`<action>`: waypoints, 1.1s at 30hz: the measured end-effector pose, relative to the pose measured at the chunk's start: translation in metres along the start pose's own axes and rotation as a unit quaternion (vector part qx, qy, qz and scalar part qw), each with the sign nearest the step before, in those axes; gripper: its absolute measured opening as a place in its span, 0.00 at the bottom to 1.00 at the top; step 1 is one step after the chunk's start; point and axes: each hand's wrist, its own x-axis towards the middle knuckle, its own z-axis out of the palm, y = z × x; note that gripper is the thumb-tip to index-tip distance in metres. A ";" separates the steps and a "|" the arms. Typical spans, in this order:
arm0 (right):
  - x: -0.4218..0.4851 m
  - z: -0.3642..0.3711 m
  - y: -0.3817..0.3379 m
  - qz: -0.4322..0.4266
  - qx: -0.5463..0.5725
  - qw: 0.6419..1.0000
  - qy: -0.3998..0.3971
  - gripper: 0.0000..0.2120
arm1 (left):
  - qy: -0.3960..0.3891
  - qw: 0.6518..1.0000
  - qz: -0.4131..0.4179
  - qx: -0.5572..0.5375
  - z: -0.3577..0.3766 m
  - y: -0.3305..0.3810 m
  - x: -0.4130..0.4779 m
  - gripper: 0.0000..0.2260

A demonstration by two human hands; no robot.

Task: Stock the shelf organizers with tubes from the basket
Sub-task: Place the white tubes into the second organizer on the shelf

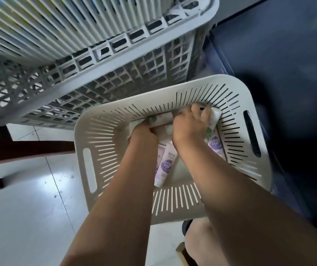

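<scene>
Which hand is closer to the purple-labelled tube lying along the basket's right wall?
Right. The right hand is just beside the purple-labelled tube, fingers curled at its top end. The left hand is farther left, gripping a crosswise tube.

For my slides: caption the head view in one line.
Left hand and right hand grip tubes inside the slotted basket beside the grey shelf organizer.

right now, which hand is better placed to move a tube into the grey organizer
Left, probably. The left hand grips a leaf-print tube on the basket side nearest the grey organizer; the right hand holds a purple-label tube on the side away from it.
</scene>
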 end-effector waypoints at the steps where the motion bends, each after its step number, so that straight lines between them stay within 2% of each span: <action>1: 0.001 0.001 0.004 -0.001 0.018 1.000 0.018 0.20 | 0.007 0.999 0.021 0.040 -0.005 0.003 -0.013 0.09; 2: 0.001 0.001 0.010 -0.004 0.050 0.998 0.042 0.19 | 0.021 0.998 0.030 0.053 -0.012 0.004 -0.027 0.11; 4: 0.000 0.000 0.022 -0.016 0.143 0.984 0.105 0.15 | 0.067 0.996 0.048 -0.043 -0.017 0.006 -0.050 0.17; 6: -0.010 -0.006 0.033 -0.038 0.267 0.952 0.145 0.09 | 0.065 0.989 0.088 -0.096 -0.026 0.002 -0.076 0.17; 8: -0.023 -0.016 0.039 -0.032 0.411 0.904 0.113 0.09 | 0.031 0.988 0.122 -0.094 -0.034 -0.003 -0.103 0.17; 10: -0.037 -0.032 0.042 0.014 0.542 0.839 0.052 0.09 | -0.009 0.985 0.160 -0.067 -0.042 -0.006 -0.123 0.14; 12: -0.051 -0.055 0.047 0.039 0.605 0.795 0.017 0.09 | -0.058 0.977 0.200 -0.046 -0.046 -0.002 -0.147 0.11; 14: -0.065 -0.086 0.055 0.028 0.627 0.779 0.022 0.08 | -0.117 0.959 0.257 -0.003 -0.052 0.005 -0.174 0.09; 17: -0.091 -0.138 0.069 -0.018 0.621 0.782 0.048 0.07 | -0.181 0.925 0.330 0.044 -0.058 0.023 -0.219 0.09; 19: -0.115 -0.172 0.081 -0.037 0.603 0.794 0.067 0.13 | -0.221 0.899 0.371 0.073 -0.063 0.036 -0.247 0.09; 22: -0.157 -0.211 0.106 -0.055 0.609 0.783 0.114 0.22 | -0.284 0.859 0.415 0.095 -0.063 0.051 -0.297 0.14; 26: -0.233 -0.247 0.151 -0.032 0.648 0.728 0.223 0.15 | -0.389 0.792 0.459 0.103 -0.054 0.056 -0.377 0.08; 29: -0.295 -0.259 0.192 -0.006 0.666 0.681 0.303 0.04 | -0.472 0.728 0.479 0.132 -0.042 0.046 -0.438 0.11; 31: -0.342 -0.263 0.222 0.026 0.690 0.633 0.350 0.03 | -0.521 0.692 0.480 0.141 -0.035 0.031 -0.477 0.13; 33: -0.372 -0.265 0.242 0.041 0.687 0.615 0.385 0.03 | -0.548 0.670 0.479 0.150 -0.027 0.023 -0.506 0.14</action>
